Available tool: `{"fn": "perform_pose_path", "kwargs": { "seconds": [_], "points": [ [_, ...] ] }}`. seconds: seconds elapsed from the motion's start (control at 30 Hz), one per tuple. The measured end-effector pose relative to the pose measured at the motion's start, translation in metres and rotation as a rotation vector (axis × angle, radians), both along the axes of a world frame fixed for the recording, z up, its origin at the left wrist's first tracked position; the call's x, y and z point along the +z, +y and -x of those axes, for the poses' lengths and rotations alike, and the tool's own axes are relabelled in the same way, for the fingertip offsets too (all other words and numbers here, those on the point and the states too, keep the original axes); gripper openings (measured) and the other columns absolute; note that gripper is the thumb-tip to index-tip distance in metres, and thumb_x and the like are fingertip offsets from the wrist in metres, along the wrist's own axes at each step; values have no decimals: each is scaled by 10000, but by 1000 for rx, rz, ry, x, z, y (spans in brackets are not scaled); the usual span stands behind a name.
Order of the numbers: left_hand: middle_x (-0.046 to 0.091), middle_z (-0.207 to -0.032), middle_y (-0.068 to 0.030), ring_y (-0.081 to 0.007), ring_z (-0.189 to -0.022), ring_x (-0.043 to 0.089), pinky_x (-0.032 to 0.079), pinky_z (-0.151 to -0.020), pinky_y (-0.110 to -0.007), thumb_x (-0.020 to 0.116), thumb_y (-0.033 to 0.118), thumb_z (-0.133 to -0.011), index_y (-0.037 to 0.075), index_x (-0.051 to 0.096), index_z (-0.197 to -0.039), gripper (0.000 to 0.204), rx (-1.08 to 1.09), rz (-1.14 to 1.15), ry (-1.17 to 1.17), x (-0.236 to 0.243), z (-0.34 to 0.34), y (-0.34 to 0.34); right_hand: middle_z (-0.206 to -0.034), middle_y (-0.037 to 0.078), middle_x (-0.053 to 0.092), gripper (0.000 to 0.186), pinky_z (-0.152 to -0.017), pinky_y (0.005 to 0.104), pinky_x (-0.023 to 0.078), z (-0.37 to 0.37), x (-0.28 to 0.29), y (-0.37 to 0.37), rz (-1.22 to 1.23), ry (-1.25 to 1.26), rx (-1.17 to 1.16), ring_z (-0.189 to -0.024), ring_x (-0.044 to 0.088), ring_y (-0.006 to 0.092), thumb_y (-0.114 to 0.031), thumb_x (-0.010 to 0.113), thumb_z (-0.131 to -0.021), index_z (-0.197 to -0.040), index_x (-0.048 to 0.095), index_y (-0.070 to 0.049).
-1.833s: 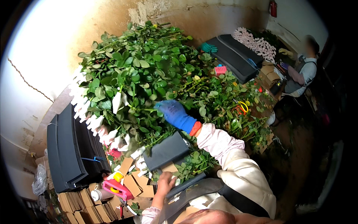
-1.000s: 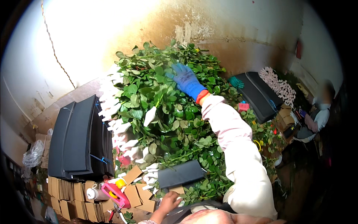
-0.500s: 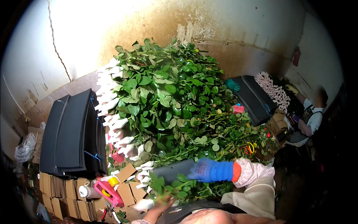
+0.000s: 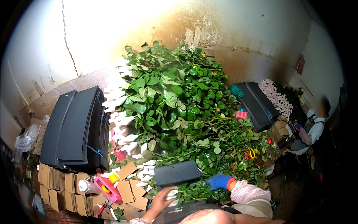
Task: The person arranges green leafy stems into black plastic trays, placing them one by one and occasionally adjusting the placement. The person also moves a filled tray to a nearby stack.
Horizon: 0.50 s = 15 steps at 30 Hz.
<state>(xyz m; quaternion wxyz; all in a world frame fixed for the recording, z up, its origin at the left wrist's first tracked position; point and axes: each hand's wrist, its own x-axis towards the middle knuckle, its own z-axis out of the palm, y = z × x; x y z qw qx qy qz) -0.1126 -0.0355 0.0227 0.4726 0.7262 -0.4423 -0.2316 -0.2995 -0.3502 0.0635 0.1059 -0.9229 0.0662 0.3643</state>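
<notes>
Low in the middle, my bare left hand (image 4: 161,202) has its fingers bent around white-sleeved rose heads (image 4: 172,194). To its right, my right hand (image 4: 219,182) wears a blue knitted glove with a red cuff. Its fingers curl down over the green rose stems (image 4: 194,189), partly hidden among leaves. A dark grey rectangular sheet (image 4: 177,173) lies flat on the roses just beyond both hands. Behind it rises a large heap of leafy roses (image 4: 179,100), with white-sleeved heads (image 4: 125,121) lined up along its left side.
Stacked black sheets (image 4: 71,128) stand left, above cardboard pieces (image 4: 56,186). Near my left hand are a pink tool (image 4: 108,189), pruning shears (image 4: 107,208) and a white bottle (image 4: 87,186). Another person (image 4: 315,128) sits far right, beside more dark sheets (image 4: 257,106).
My right hand has come off the grey sheet and moved down right onto the stems. My left hand has shifted up slightly with the rose heads. The view has tilted a little.
</notes>
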Motion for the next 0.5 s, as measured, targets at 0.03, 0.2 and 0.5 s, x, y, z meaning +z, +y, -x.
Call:
{"fn": "perform_pose_path", "kwargs": {
  "seconds": [0.03,0.2,0.5],
  "points": [
    [678,-1191,-70,-270,-986,683,568,-834,-358,834,232,-773,151,657,-1250,515,-11,-101,48,-2,1,2,-1119,161,703,519,-837,496,537,-4,21,-8,-5,33,22,-1019,675,379,-384,656,-810,-1294,618,-197],
    [614,-1205,-110,-311,-958,643,543,-815,-401,768,260,-841,176,627,-1302,489,-103,-103,-55,-19,-2,5,-1152,174,689,515,-861,419,559,-135,224,-58,83,-393,-27,-994,692,332,-475,602,-908,-1310,601,-153],
    [575,-1258,-192,-386,-1132,554,407,-995,-449,681,387,-914,103,425,-1435,646,-91,-167,533,5,-21,-9,-1509,164,447,672,-1122,424,383,-458,296,-242,970,-1297,-46,-1376,460,301,-239,581,-932,-1540,308,-146]
  ]
}}
